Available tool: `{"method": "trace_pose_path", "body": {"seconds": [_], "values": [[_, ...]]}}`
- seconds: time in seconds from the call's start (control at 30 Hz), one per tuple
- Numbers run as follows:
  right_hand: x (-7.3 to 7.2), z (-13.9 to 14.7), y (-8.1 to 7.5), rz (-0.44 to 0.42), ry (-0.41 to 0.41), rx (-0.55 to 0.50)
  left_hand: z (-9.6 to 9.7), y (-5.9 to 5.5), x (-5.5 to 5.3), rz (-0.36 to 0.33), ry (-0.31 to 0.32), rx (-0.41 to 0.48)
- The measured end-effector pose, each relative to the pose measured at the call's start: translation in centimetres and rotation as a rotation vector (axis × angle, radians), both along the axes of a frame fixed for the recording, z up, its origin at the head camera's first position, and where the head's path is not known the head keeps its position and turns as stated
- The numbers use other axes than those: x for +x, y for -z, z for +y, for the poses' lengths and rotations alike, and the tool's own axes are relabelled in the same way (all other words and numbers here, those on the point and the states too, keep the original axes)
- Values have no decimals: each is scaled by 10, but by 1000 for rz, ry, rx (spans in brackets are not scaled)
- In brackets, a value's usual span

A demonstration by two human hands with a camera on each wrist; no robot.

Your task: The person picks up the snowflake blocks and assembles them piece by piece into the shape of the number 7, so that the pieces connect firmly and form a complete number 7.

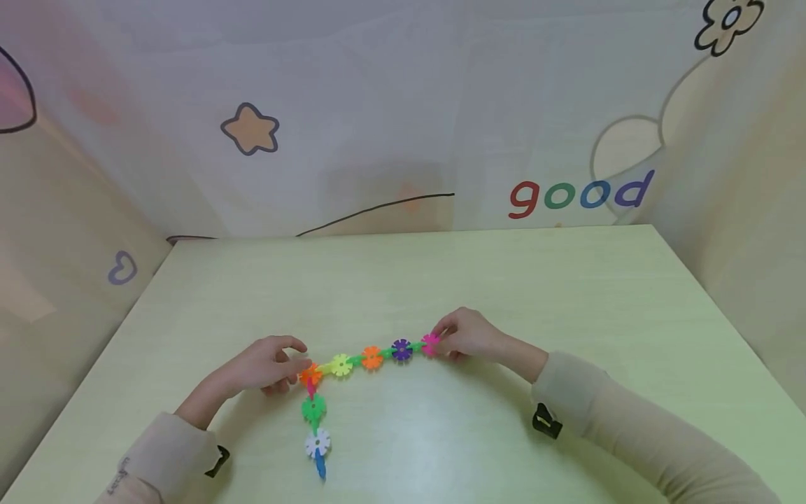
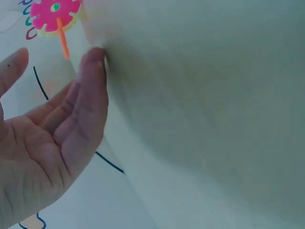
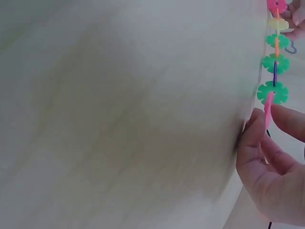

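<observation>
A chain of flower-shaped snowflake discs [image 1: 372,358] lies bent at a corner, with several colours slotted edge to edge. My right hand [image 1: 469,334] pinches the pink disc [image 1: 430,344] at the chain's right end between thumb and fingers, also visible in the right wrist view [image 3: 268,112]. At the corner, my left hand [image 1: 267,364] is beside the orange disc [image 1: 311,376], thumb tip right at its edge. The left wrist view shows that hand's thumb and fingers spread apart, with a pink disc [image 2: 55,14] beyond them. Toward me hang a green disc [image 1: 313,408], a white disc [image 1: 317,443] and a blue disc [image 1: 320,465].
The pale wooden table [image 1: 504,280] spreads out around the chain. A printed cloth [image 1: 390,105] with a star and the word "good" stands behind it and along both sides. Black clips [image 1: 546,421] hang by the sleeve cuffs.
</observation>
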State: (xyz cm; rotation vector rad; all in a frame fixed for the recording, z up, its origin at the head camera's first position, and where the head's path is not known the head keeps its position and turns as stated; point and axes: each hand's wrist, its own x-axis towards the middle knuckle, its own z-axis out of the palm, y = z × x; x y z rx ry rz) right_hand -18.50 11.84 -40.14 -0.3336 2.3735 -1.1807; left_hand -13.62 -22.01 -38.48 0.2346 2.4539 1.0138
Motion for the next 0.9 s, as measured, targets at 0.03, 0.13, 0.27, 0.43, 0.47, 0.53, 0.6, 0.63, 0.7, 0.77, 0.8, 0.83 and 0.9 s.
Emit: {"method": "trace_pose_path", "body": {"seconds": [0.03, 0.13, 0.27, 0.43, 0.47, 0.53, 0.6, 0.63, 0.7, 0.77, 0.8, 0.83, 0.9], "values": [[-1, 1, -1, 6, -5, 7, 0, 0, 0, -28, -13, 12], [-6, 3, -3, 42, -16, 13, 1, 3, -1, -71, -22, 44], [-13, 1, -4, 90, -58, -27, 5, 5, -2, -80, -11, 56], [-17, -4, 0, 61, -141, -66, 12, 6, -3, -79, -8, 62], [-17, -5, 1, 55, -154, -67, 13, 7, -4, -77, -12, 61], [-17, -5, 2, 49, -169, -70, 16, 8, -6, -71, -12, 70], [-16, -4, 3, 55, -181, -75, 17, 11, -11, -74, -4, 99], [-15, -2, 3, 50, -182, -81, 18, 12, -14, -78, 0, 120], [-14, 2, 3, 43, -192, -100, 19, 14, -19, -84, 23, 161], [-12, 6, 2, 26, -205, -116, 20, 16, -26, -94, 43, 207], [-11, 8, 2, 11, -210, -122, 21, 16, -29, -98, 47, 223], [-9, 10, 1, -4, -212, -127, 22, 17, -32, -96, 48, 233], [-5, 14, 0, -32, -215, -129, 25, 18, -39, -104, 44, 257]]}}
